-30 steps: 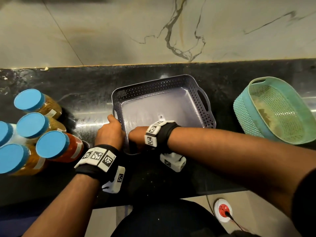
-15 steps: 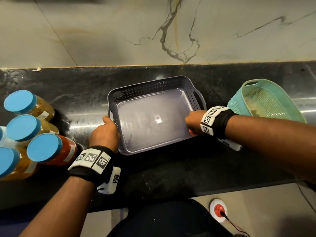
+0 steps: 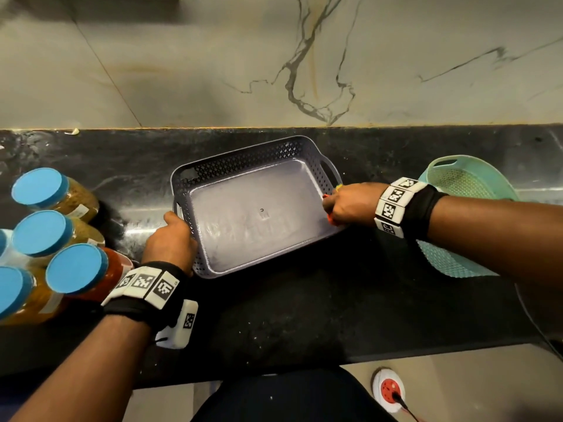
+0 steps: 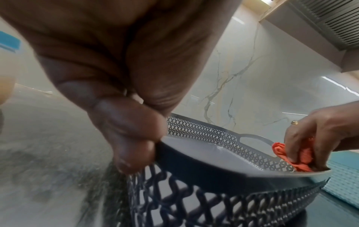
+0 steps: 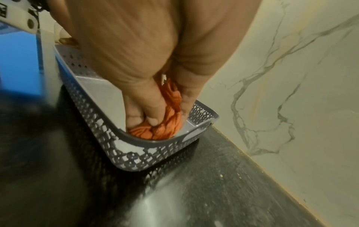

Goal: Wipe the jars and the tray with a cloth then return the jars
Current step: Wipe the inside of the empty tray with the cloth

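A grey perforated tray (image 3: 243, 161) sits on the black counter, with nothing in it but the cloth and streaks of wetness on its floor. My left hand (image 3: 170, 242) grips the tray's near left rim (image 4: 194, 167), fingers curled over the edge. My right hand (image 3: 350, 204) holds a bunched orange cloth (image 5: 165, 122) and presses it into the tray's right corner (image 5: 204, 121). The cloth (image 4: 291, 156) also shows in the left wrist view, pinched under the fingers. Several blue-lidded jars (image 3: 73, 268) stand grouped on the counter at the far left.
A teal perforated basket (image 3: 469, 184) lies behind my right forearm at the right. The marble wall (image 3: 274, 56) rises behind the counter. A red and white floor socket (image 3: 390, 388) with a cable sits below the counter's front edge.
My right hand has swept the cloth from the tray's near left across to its right side, then a little farther back. The left hand has stayed on the left rim.
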`<state>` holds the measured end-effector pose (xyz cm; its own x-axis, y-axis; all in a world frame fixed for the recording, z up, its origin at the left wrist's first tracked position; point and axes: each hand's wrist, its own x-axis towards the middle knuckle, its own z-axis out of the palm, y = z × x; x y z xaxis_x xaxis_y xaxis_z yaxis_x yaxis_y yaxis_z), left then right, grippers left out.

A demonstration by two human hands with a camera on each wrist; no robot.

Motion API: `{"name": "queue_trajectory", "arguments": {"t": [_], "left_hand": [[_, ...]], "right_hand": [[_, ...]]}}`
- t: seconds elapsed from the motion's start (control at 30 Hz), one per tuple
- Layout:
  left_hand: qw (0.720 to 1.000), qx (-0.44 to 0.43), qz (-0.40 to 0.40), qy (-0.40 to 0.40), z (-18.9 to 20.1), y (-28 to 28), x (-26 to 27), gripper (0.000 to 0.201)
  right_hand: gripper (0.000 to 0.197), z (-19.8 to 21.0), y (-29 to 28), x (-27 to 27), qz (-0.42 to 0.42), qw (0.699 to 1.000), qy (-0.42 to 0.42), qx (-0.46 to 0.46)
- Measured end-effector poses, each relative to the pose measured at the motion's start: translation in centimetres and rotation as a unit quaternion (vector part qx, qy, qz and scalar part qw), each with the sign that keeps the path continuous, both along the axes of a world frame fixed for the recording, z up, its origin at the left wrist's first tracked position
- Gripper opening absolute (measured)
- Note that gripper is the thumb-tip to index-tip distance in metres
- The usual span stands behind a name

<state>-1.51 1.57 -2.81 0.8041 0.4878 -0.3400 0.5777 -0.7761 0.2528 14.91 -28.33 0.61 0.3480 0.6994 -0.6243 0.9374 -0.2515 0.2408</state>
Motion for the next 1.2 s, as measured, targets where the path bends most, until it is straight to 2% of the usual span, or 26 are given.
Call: {"name": "queue_trajectory", "arguments": {"t": [0.1, 0.17, 0.3, 0.37, 0.43, 0.5, 0.57, 0.6, 0.67, 0.77, 0.87, 0.97, 1.07, 1.2], "left_hand": [[1.000, 0.006, -0.012, 0.002, 0.0, -0.1, -0.2, 0.025], [1.000, 0.014, -0.026, 0.005, -0.1, 0.0, -0.2, 0.022], [0.999, 0.021, -0.037, 0.017, -0.3, 0.1, 0.1, 0.022], [0.999, 0.021, -0.035, 0.026, -0.3, 0.3, 0.4, 0.024], [0.999, 0.020, -0.029, 0.032, -0.5, 0.8, 0.9, 0.028], [0.999, 0.022, -0.022, 0.035, -0.6, 1.5, 1.4, 0.031], [0.999, 0.023, -0.016, 0.032, -0.2, 2.0, 1.9, 0.032], [0.999, 0.024, -0.012, 0.029, 0.1, 2.1, 2.2, 0.033], [0.999, 0.029, -0.005, 0.034, 1.1, 2.2, 2.5, 0.044], [0.996, 0.073, -0.024, 0.044, 2.3, 1.0, 2.7, 0.063], [0.975, 0.187, -0.104, 0.051, 3.0, -1.6, 2.6, 0.067], [0.957, 0.238, -0.166, 0.016, 4.2, -5.1, 2.9, 0.066], [0.954, 0.193, -0.226, -0.023, 5.1, -8.5, 4.1, 0.066], [0.940, 0.104, -0.313, -0.082, 5.5, -14.1, 5.4, 0.063]], "right_hand": [[0.020, -0.6, -1.2, 0.3, 0.026, 0.999, -0.030, 0.019], [0.017, -1.3, -1.3, 1.0, 0.039, 0.997, -0.073, -0.008], [0.036, 0.3, 1.7, 2.3, 0.029, 0.993, -0.106, -0.049], [0.038, 1.0, 3.5, 3.2, -0.037, 0.995, -0.088, -0.009], [0.030, 1.9, 4.7, 4.2, -0.154, 0.984, -0.049, 0.073], [0.015, 3.0, 5.4, 4.5, -0.231, 0.962, -0.010, 0.145], [0.010, 3.3, 5.4, 4.6, -0.253, 0.940, 0.022, 0.225], [0.014, 3.4, 5.2, 4.3, -0.261, 0.925, 0.041, 0.272], [0.029, 3.4, 4.8, 3.2, -0.316, 0.872, 0.095, 0.361], [0.053, 3.2, 3.5, 0.7, -0.384, 0.804, 0.159, 0.424], [0.051, 2.5, 2.4, -1.5, -0.406, 0.763, 0.192, 0.465], [0.040, 2.4, 1.4, -3.5, -0.426, 0.731, 0.201, 0.494], [0.036, 3.3, -1.0, -5.2, -0.457, 0.681, 0.196, 0.537], [0.039, 5.1, -7.6, -6.9, -0.472, 0.682, 0.058, 0.556]]}}
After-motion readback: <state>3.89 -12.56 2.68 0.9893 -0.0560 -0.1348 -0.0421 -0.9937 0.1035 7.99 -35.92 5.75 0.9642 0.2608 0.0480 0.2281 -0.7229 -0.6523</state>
